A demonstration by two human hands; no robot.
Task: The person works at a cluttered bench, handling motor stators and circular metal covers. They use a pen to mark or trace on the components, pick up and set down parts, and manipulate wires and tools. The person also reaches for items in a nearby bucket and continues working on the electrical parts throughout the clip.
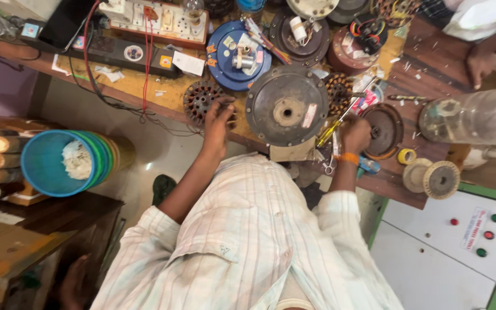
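Left hand (218,121) fingers curled onto the wound stator (202,99) at the surface (426,54) edge, gripping its right rim. Grey motor cover (287,105) lies flat just right of it, between both hands. Right hand (355,133) closed around a yellow-handled screwdriver (340,121), shaft angled up-right, away from the cover.

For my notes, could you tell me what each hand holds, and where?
The left hand grips the rim of the wound coil core; the right hand holds the screwdriver by its yellow handle.
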